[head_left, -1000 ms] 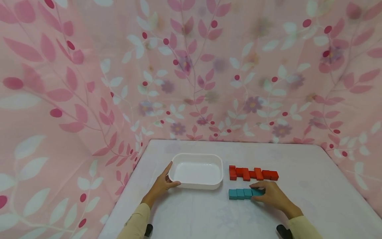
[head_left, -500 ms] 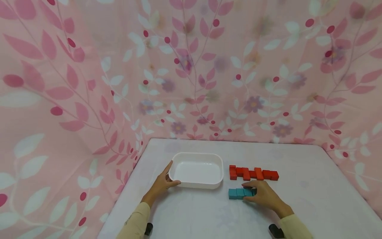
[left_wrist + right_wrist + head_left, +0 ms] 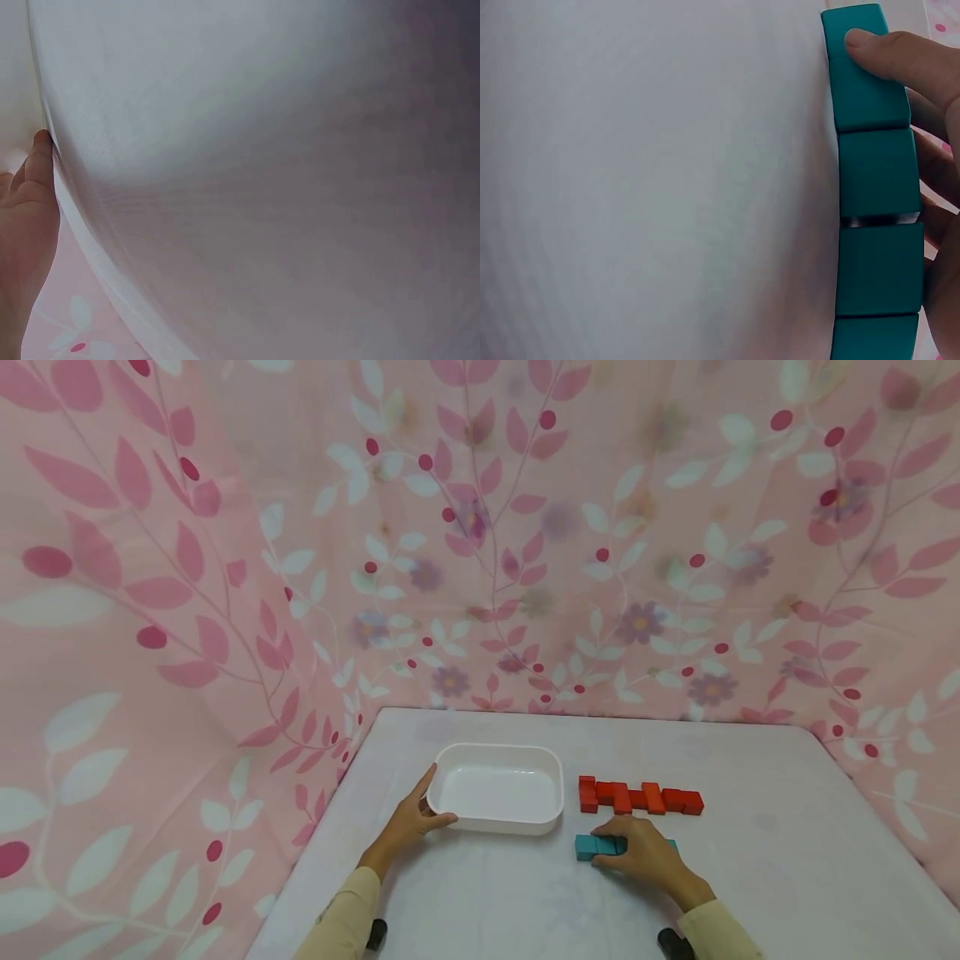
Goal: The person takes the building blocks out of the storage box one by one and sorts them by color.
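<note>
A row of teal blocks (image 3: 586, 847) lies on the table. My right hand (image 3: 643, 853) reaches over the row from the near right, thumb on the near side and fingers behind it. In the right wrist view the thumb (image 3: 885, 56) presses near the seam between the first two teal blocks (image 3: 879, 172), and a thin gap shows farther down the row. My left hand (image 3: 408, 823) is spread around the near left corner of a white rectangular tray (image 3: 506, 825), thumb on its front wall and fingers along its left side.
Several red blocks (image 3: 618, 796) form an uneven row behind the teal ones, right of the tray. A white cloth covers the table (image 3: 480, 893), and pink floral curtains (image 3: 525, 568) close it in at the back and sides.
My right hand has slid left along the teal row, so its right end shows again behind the hand. The left hand and the tray stay as they were.
</note>
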`<state>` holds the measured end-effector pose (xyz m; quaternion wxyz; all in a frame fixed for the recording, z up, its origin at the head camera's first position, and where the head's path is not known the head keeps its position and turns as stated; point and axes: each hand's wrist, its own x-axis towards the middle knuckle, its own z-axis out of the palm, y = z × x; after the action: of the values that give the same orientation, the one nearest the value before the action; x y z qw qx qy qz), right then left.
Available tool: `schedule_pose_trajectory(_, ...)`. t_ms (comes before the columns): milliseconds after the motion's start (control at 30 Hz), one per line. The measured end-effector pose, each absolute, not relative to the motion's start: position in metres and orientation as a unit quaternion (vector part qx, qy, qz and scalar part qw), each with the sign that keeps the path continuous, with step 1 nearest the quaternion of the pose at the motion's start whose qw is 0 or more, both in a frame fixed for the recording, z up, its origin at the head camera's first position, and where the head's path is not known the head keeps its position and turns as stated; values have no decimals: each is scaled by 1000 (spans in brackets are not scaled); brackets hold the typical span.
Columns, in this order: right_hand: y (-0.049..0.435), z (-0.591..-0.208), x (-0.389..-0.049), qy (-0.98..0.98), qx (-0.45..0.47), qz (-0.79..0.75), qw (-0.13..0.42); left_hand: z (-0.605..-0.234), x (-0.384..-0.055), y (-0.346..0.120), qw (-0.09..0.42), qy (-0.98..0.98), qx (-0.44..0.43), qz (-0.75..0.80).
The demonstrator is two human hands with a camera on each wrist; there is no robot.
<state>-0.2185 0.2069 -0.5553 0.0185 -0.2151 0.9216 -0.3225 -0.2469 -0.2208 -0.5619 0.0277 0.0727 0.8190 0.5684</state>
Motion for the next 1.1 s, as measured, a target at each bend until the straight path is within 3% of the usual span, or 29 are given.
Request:
schedule_pose_trajectory(367, 203, -557, -217, 927, -189, -322, 24, -550, -241, -219, 38, 815, 72, 574)
schedule_pose_trajectory(633, 227, -543, -215, 931, -176, -320, 27, -529, -232, -216, 49, 813, 83, 574)
schedule_pose_trajectory(833, 244, -545, -217, 933, -183, -305, 49, -544, -240, -220, 36, 817, 70, 572)
schedule_pose_trajectory(1100, 248, -548, -216, 928, -194, -315, 38, -562, -248, -222, 35, 822, 63, 565)
